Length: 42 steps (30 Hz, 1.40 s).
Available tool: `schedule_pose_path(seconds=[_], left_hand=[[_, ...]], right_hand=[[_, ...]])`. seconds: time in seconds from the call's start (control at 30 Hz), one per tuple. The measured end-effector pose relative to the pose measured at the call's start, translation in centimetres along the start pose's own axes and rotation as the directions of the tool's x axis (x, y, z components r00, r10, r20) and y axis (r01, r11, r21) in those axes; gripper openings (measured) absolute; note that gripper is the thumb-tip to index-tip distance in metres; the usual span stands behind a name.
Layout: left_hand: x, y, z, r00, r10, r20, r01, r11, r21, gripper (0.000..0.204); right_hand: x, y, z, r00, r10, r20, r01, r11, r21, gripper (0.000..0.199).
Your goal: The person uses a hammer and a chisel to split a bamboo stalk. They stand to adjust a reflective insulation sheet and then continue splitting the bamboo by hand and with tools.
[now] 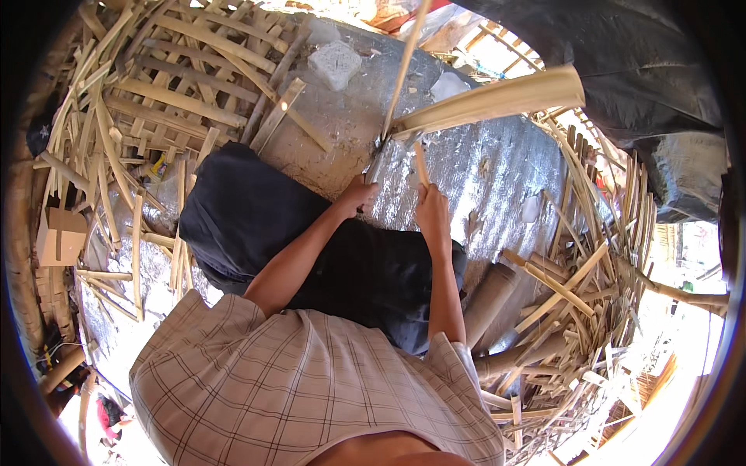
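My left hand (358, 196) is closed around what looks like the handle of a knife, mostly hidden in my fist. Its narrow dark blade (376, 158) points away from me, to where two bamboo pieces meet. One is a wide split bamboo piece (497, 101), slanting up to the right; the other, a thin bamboo strip (407, 66), rises toward the top edge. Beside it, my right hand (433, 210) grips a short wooden stick (421, 163), its upper end below the wide piece. The two hands are apart, just beyond my dark-clothed legs (311, 241).
Under the work lies a silvery, worn sheet (482, 171). A woven bamboo panel (186, 66) stands at far left. Loose bamboo strips (575, 291) pile up at right, near a thick bamboo pole (493, 299). Black sheeting (629, 70) hangs at upper right.
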<state>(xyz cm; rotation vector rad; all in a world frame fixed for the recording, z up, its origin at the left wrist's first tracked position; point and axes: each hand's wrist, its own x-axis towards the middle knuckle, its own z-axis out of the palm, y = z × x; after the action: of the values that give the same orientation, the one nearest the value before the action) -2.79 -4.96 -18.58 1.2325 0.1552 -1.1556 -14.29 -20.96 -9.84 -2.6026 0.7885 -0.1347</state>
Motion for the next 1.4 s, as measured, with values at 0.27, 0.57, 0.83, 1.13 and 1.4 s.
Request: schedule_pose_path(seconds=[0.27, 0.57, 0.83, 1.13, 1.4], left_hand=[[-0.7, -0.7, 0.1, 0.999, -0.006, -0.050, 0.010, 0.996, 0.084, 0.009], [-9.1, -0.9, -1.0, 0.996, -0.089, -0.012, 0.090, 0.994, 0.058, 0.028], [-11.8, 2.3, -2.4, 0.992, -0.110, 0.063, 0.108, 0.994, 0.030, 0.026], [-8.9, 1.7, -2.3, 0.997, -0.075, 0.009, 0.076, 0.994, -0.079, 0.013], [-8.7, 0.7, -2.2, 0.995, -0.097, -0.018, 0.097, 0.995, -0.030, 0.016]], right_hand=[[4.9, -5.2, -10.5, 0.940, -0.094, -0.329, 0.071, 0.994, -0.081, 0.018], [17.2, 7.4, 1.7, 0.996, 0.043, -0.077, -0.059, 0.974, -0.220, 0.035], [15.1, 3.7, -0.8, 0.993, 0.103, 0.065, -0.089, 0.976, -0.199, 0.041], [16.3, 2.7, -1.4, 0.917, -0.099, 0.386, 0.185, 0.964, -0.192, 0.041], [23.4, -0.3, 0.2, 0.684, -0.007, 0.730, 0.333, 0.893, -0.304, 0.053]])
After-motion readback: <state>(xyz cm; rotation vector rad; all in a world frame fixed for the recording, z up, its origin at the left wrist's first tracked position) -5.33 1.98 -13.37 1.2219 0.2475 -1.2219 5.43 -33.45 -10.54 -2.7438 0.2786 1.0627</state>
